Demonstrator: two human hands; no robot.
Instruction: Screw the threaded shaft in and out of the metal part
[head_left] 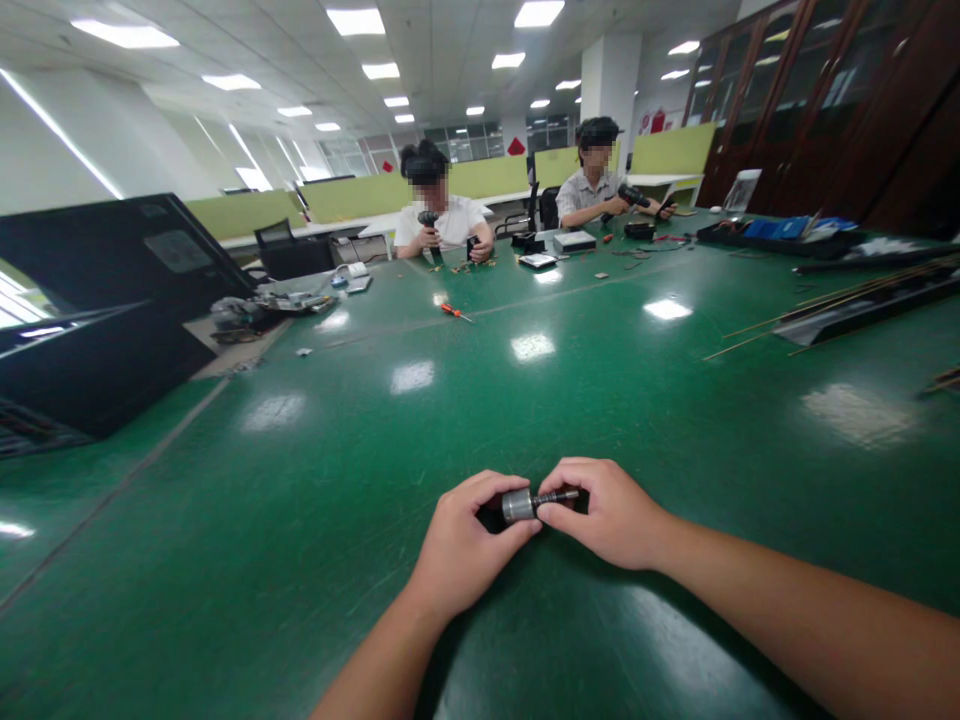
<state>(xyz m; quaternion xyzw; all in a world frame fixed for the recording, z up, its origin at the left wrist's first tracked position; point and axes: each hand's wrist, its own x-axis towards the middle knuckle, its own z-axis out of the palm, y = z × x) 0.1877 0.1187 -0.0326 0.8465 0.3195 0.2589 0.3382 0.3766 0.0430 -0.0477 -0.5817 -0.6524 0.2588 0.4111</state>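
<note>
Low in the middle of the view, just over the green tabletop (360, 480), a small silver metal cylinder (517, 505) with a thin stepped shaft (561, 496) lies sideways between my hands. Its exact kind I cannot make out. The thumb and fingers of my left hand (461, 545) are closed around the cylinder, with a dark gap behind it. From the right, my right hand (619, 515) pinches the part near the base of the shaft, whose tip points toward the palm.
An orange-handled screwdriver (454, 312) lies farther up the table. Large black panels (97, 330) stand at left, beside a pile of parts (277, 303). Long thin rods (840, 310) and a black tray (780, 238) are at right. Two people sit across, holding power drills (634, 195).
</note>
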